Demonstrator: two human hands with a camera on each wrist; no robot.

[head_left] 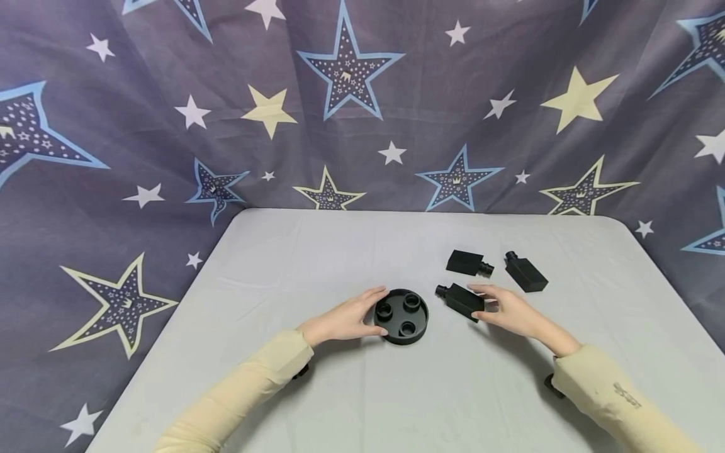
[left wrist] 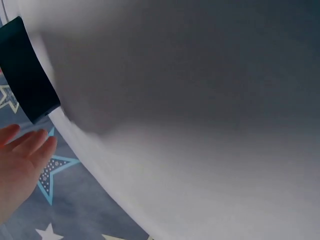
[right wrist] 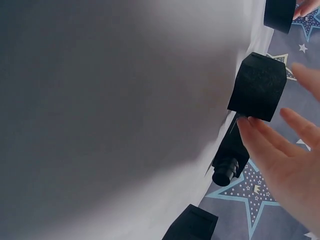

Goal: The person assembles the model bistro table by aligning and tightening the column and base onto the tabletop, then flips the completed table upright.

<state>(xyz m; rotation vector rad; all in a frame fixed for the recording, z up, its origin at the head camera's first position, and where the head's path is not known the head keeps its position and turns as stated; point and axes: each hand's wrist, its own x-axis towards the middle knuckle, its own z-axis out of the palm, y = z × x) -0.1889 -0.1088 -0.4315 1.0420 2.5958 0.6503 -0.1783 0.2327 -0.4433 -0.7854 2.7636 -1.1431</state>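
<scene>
A round black tray [head_left: 398, 316] with a raised rim and three ring-shaped sockets lies flat on the table. My left hand [head_left: 348, 319] is beside its left edge, thumb and fingers spread along the rim. In the left wrist view, the tray's side [left wrist: 27, 72] stands just beyond the extended fingers. Right of the tray lies a black rectangular bottle-shaped piece [head_left: 463, 301], its narrow neck toward the tray. My right hand [head_left: 512, 311] is at its wide end, fingers and thumb spread around it. In the right wrist view, fingertips meet the lower edge of this piece [right wrist: 257, 87].
Two similar black bottle-shaped pieces lie farther back: one [head_left: 464, 262] with its neck to the right, the other [head_left: 528, 274] at the right, neck pointing away. A white-covered table [head_left: 283, 264] bears everything. A star-patterned grey cloth [head_left: 396, 88] hangs behind and at the sides.
</scene>
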